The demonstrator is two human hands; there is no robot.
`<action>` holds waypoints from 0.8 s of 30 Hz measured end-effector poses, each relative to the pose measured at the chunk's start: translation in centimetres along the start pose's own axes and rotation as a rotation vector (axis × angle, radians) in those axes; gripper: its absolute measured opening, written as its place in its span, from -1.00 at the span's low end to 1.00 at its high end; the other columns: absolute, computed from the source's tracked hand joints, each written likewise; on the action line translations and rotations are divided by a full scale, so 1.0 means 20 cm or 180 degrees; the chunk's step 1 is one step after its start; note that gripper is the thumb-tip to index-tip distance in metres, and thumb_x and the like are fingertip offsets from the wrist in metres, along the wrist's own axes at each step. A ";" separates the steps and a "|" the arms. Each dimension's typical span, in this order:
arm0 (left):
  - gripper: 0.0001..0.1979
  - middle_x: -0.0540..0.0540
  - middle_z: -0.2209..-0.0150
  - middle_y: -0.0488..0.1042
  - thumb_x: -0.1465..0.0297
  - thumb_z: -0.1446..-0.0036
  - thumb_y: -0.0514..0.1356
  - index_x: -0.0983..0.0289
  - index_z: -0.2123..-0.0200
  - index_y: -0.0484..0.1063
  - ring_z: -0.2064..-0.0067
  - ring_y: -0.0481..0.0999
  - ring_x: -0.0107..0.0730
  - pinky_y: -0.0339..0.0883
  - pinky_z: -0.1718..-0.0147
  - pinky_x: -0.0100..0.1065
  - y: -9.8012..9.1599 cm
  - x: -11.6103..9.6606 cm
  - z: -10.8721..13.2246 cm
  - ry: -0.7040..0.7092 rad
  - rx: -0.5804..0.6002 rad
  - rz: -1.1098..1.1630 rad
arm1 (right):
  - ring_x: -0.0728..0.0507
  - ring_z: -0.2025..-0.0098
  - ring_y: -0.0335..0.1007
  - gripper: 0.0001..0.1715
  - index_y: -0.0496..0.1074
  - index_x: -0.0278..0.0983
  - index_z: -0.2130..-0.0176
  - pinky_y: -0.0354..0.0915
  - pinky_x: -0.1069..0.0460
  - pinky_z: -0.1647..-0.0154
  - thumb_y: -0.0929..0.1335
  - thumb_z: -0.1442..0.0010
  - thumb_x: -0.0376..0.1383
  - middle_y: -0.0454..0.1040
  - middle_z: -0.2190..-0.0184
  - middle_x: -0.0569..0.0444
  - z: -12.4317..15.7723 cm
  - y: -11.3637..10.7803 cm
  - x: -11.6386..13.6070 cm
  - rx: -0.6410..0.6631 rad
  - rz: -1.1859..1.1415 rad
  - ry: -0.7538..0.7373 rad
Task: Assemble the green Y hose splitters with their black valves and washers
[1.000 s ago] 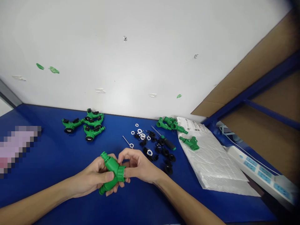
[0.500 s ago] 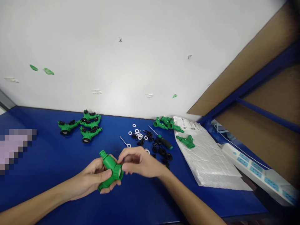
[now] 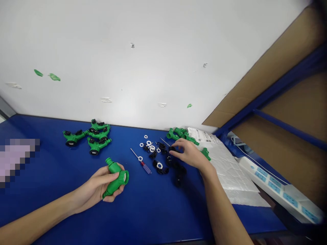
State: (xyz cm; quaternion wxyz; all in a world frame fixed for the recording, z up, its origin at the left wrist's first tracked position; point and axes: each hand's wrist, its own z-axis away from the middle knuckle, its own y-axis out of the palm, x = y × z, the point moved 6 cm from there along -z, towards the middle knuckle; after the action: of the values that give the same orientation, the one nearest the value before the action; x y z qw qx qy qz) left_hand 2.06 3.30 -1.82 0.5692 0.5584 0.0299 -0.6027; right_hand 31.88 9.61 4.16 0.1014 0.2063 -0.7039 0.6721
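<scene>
My left hand (image 3: pixel 98 189) is closed around a green plastic hose fitting (image 3: pixel 115 177), held just above the blue table (image 3: pixel 51 177) with its wide open end pointing right. My right hand (image 3: pixel 189 154) is stretched out over a scatter of small black rings (image 3: pixel 163 169). Its fingertips are curled down and pinch a small black part (image 3: pixel 172 148). White washers (image 3: pixel 150 147) lie just left of that hand. A small screwdriver (image 3: pixel 143 162) with a clear blue and red handle lies between my two hands.
Three assembled green fittings with black caps (image 3: pixel 89 136) sit at the back left. More green fittings (image 3: pixel 178 133) lie by the wall, next to a white padded bag (image 3: pixel 224 163). A white power strip (image 3: pixel 281 190) lies at the right edge. A blurred pink patch (image 3: pixel 15 160) is at the far left.
My right hand let go of the green fitting and moved right and back to the black parts. My left hand kept the fitting and lowered it slightly.
</scene>
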 end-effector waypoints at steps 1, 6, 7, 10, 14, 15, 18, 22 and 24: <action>-0.71 0.08 0.41 0.44 0.28 -0.10 0.32 0.25 0.16 0.39 0.44 0.38 -0.42 -0.01 0.58 -0.45 0.00 0.00 0.00 0.0004 0.0010 0.0022 | -0.16 0.30 0.40 -0.75 0.54 -0.31 0.22 0.35 -0.11 0.20 0.43 -0.08 -0.23 0.46 0.32 -0.01 0.01 -0.02 0.04 -0.0190 -0.0335 -0.0047; -0.75 0.08 0.43 0.42 0.30 -0.11 0.31 0.27 0.18 0.40 0.49 0.35 -0.47 -0.02 0.60 -0.47 0.01 -0.01 -0.01 -0.0069 0.0110 0.0288 | -0.07 0.36 0.41 -0.58 0.43 -0.25 0.01 0.35 0.02 0.32 0.43 -0.11 -0.25 0.49 0.35 0.09 0.07 0.06 0.33 -0.0389 -0.2145 -0.0524; -0.76 0.08 0.44 0.42 0.30 -0.11 0.30 0.27 0.19 0.40 0.50 0.34 -0.48 -0.03 0.61 -0.47 0.01 -0.01 -0.01 -0.0080 0.0103 0.0358 | -0.04 0.41 0.38 -0.60 0.44 -0.25 0.02 0.33 0.03 0.35 0.42 -0.13 -0.26 0.49 0.36 0.10 0.09 0.11 0.41 -0.0209 -0.2246 -0.0659; -0.80 0.09 0.45 0.42 0.32 -0.14 0.28 0.29 0.21 0.43 0.51 0.32 -0.49 -0.04 0.62 -0.47 0.01 -0.02 -0.01 -0.0077 0.0084 0.0475 | -0.06 0.36 0.42 -0.79 0.48 -0.27 0.17 0.35 0.02 0.33 0.42 -0.13 -0.30 0.55 0.30 0.03 0.14 0.24 0.60 0.0181 -0.2662 -0.0955; -0.81 0.10 0.46 0.41 0.31 -0.16 0.26 0.31 0.23 0.46 0.51 0.31 -0.49 -0.04 0.62 -0.48 0.02 0.00 -0.02 -0.0127 0.0142 0.0457 | -0.15 0.14 0.52 -0.91 0.40 -0.26 0.34 0.40 -0.07 0.11 0.42 -0.13 -0.35 0.58 0.14 -0.09 0.19 0.32 0.72 0.0100 -0.3378 -0.1158; -0.81 0.10 0.46 0.40 0.30 -0.16 0.25 0.31 0.24 0.46 0.51 0.31 -0.49 -0.04 0.62 -0.49 0.02 0.00 -0.02 -0.0134 0.0146 0.0456 | -0.17 0.14 0.53 -0.90 0.40 -0.26 0.37 0.40 -0.09 0.08 0.43 -0.13 -0.34 0.58 0.12 -0.11 0.20 0.32 0.73 0.0009 -0.3368 -0.1203; -0.80 0.09 0.45 0.40 0.28 -0.17 0.25 0.32 0.28 0.47 0.51 0.31 -0.51 -0.04 0.62 -0.50 0.02 0.02 -0.02 -0.0166 0.0137 0.0484 | -0.18 0.16 0.52 -0.89 0.48 -0.23 0.38 0.38 -0.16 0.03 0.49 -0.10 -0.30 0.60 0.13 -0.09 0.21 0.33 0.74 -0.0329 -0.2869 -0.1413; -0.80 0.08 0.47 0.41 0.28 -0.15 0.27 0.31 0.28 0.48 0.52 0.31 -0.51 -0.07 0.63 -0.50 0.03 0.04 -0.02 -0.0262 0.0239 0.0612 | -0.10 0.32 0.41 -0.89 0.54 -0.22 0.35 0.41 -0.11 0.18 0.51 -0.09 -0.26 0.53 0.09 -0.09 0.23 0.32 0.74 -0.0667 -0.2413 -0.1707; -0.80 0.08 0.47 0.41 0.28 -0.15 0.26 0.31 0.27 0.48 0.52 0.30 -0.51 -0.09 0.63 -0.51 0.03 0.04 -0.01 -0.0319 0.0295 0.0663 | -0.07 0.35 0.39 -0.89 0.55 -0.24 0.32 0.42 -0.05 0.27 0.50 -0.09 -0.27 0.49 0.12 -0.09 0.24 0.32 0.74 -0.0656 -0.2456 -0.1792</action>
State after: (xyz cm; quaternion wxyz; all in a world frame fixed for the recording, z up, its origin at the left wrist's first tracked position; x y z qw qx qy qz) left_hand 2.96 2.72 -2.11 0.6031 0.5534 -0.0846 -0.5682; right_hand 16.49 2.70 4.26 0.1687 0.6148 -0.6390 0.4304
